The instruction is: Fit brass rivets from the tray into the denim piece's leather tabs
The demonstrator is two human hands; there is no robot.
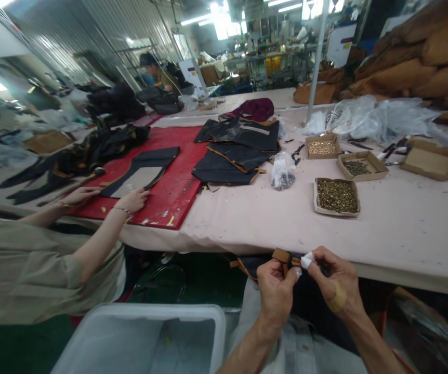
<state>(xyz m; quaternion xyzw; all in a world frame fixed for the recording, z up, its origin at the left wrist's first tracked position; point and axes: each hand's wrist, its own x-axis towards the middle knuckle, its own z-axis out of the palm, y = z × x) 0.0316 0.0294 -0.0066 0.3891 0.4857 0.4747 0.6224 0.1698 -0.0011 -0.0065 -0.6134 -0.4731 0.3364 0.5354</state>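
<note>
At the table's front edge, my left hand (274,296) is closed on a brown leather strap (281,255), pinching it between thumb and fingers. White wrapping covers the left thumb's tip. My right hand (337,283) is close beside it, its fingers pinched together by the strap's right end. White wrapping (307,260) shows on a right fingertip, and a tan plaster (338,297) is stuck near the wrist. Whatever lies inside the right fingers is hidden. Below both hands, a dark piece with brown edging (248,267) hangs over my lap.
Cardboard trays of small metal parts (337,197) stand on the pale table (403,228). Dark panels (235,150) are stacked near a red board (187,202), where a co-worker's hands (130,202) handle a dark piece. A translucent bin (161,311) is at my lower left. A metal pole (317,57) rises behind.
</note>
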